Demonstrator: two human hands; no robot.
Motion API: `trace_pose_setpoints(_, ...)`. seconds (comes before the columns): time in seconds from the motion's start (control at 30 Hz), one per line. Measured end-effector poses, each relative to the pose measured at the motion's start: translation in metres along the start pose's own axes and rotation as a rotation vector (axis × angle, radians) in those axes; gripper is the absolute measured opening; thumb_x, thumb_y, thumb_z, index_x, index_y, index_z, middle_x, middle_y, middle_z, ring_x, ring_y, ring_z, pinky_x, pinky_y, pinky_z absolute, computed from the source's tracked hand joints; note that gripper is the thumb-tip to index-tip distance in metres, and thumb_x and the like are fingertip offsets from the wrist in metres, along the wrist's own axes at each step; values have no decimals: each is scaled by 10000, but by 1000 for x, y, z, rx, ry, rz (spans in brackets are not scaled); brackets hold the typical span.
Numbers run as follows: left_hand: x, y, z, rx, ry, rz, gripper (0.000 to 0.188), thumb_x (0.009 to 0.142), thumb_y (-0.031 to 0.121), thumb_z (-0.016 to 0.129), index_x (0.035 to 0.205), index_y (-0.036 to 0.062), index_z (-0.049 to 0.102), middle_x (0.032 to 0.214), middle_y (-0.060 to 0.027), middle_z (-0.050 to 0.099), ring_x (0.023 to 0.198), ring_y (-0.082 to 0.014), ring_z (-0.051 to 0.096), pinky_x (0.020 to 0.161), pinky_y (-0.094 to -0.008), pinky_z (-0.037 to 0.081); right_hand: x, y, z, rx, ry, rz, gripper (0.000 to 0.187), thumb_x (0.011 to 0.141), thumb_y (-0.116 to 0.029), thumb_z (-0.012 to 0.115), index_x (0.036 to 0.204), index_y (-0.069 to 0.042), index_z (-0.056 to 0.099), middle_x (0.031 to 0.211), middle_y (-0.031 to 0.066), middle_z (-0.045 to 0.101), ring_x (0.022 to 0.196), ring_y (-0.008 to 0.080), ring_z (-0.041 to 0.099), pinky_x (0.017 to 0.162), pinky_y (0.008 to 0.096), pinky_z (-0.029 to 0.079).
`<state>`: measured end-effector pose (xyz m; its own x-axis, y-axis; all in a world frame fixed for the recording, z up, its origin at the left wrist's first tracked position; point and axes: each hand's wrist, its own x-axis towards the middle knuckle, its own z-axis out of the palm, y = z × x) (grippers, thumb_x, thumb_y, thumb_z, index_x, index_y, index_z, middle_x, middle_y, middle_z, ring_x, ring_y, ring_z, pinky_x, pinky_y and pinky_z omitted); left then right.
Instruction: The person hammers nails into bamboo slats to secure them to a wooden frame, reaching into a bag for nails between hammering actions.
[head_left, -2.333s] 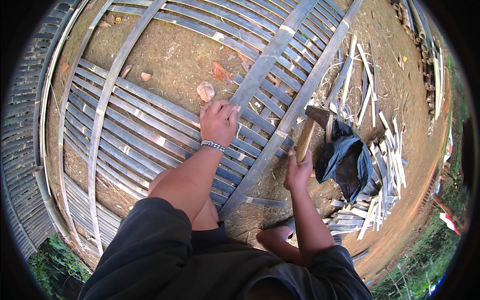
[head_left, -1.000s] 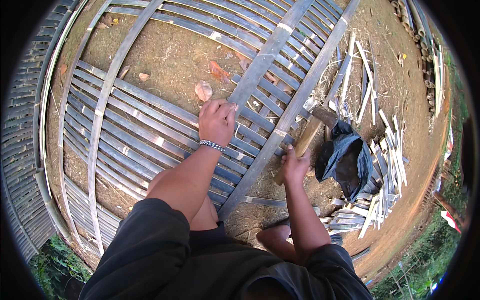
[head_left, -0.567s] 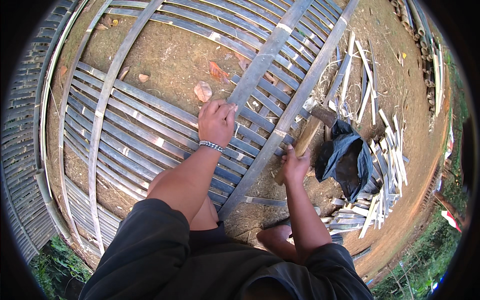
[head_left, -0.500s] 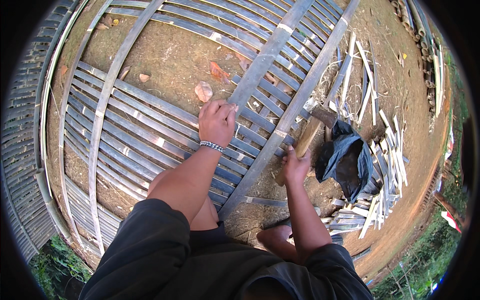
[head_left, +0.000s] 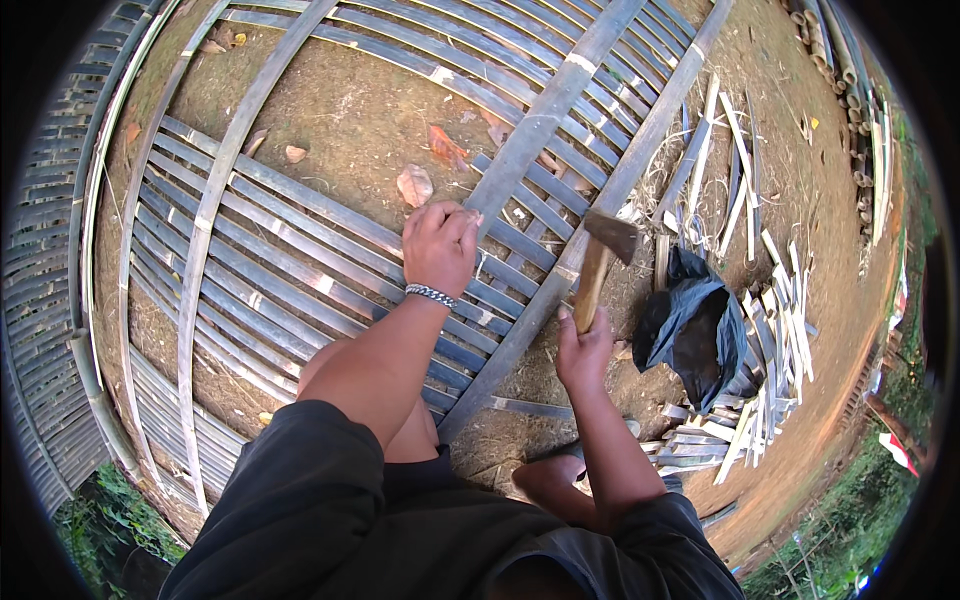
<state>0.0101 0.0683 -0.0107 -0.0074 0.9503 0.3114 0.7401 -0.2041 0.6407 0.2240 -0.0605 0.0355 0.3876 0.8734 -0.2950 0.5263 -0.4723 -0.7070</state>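
My left hand (head_left: 440, 245), with a chain bracelet at its wrist, is closed on the near end of a broad grey bamboo strip (head_left: 540, 120). That strip lies slantwise across the narrow slats (head_left: 290, 205) of a bamboo lattice panel. My right hand (head_left: 585, 350) grips the wooden handle of a hatchet (head_left: 590, 285). Its dark metal head is raised toward the far side, over or beside a second long bamboo rail (head_left: 625, 170); I cannot tell whether the two touch.
An open black plastic bag (head_left: 690, 325) sits on the soil to the right. Split bamboo pieces (head_left: 770, 350) are heaped around it, with longer offcuts (head_left: 735, 170) beyond. Bamboo poles (head_left: 850, 80) lie at the far right. Another slatted panel (head_left: 45, 260) stands at the left.
My right hand has turned the hatchet more upright, and its head has swung left toward the rail. My left hand stays on the strip. The whole view has shifted slightly.
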Motion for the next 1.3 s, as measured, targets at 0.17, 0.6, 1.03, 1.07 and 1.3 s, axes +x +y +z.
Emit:
trace_pose_setpoints(0.17,0,1,-1,1,-26,-15,51,853,118,752,903,125,759,985,-25,683,949,-250,659,959,-428,472,-3,-33,-5,-146,-257,-134,352,990,-211,679,1298,-60,599,1026,235,708,934,451,699,810,489,549)
trace_pose_setpoints(0.6,1,1,-4,-31,-63,-37,102,809,79,740,906,89,714,1031,-46,698,1003,-306,653,956,-442,470,21,-60,1,-336,-416,-267,470,998,-153,635,1441,-56,508,1198,232,695,985,469,694,836,506,569)
trace_pose_setpoints(1.03,-3,-1,-2,-33,-59,-44,129,819,97,765,943,92,731,1037,-58,704,1013,-307,658,963,-438,464,22,-52,6,-293,-345,-273,497,1005,-185,630,1483,-134,506,1199,263,684,1029,469,688,863,509,565)
trace_pose_setpoints(1.07,-3,-1,-2,-36,-65,-46,137,816,101,770,948,94,734,1036,-61,705,1012,-308,659,961,-438,464,19,-52,4,-260,-323,-278,496,1008,-191,629,1485,-132,504,1200,270,682,1026,473,690,863,510,566)
trace_pose_setpoints(1.3,-3,7,-8,87,9,-98,365,846,213,764,1175,71,696,1165,-106,682,1127,-309,615,1050,-472,404,3,-45,-8,-88,-198,-126,485,1035,-155,599,1490,-44,474,1143,262,699,1027,414,712,877,442,545)
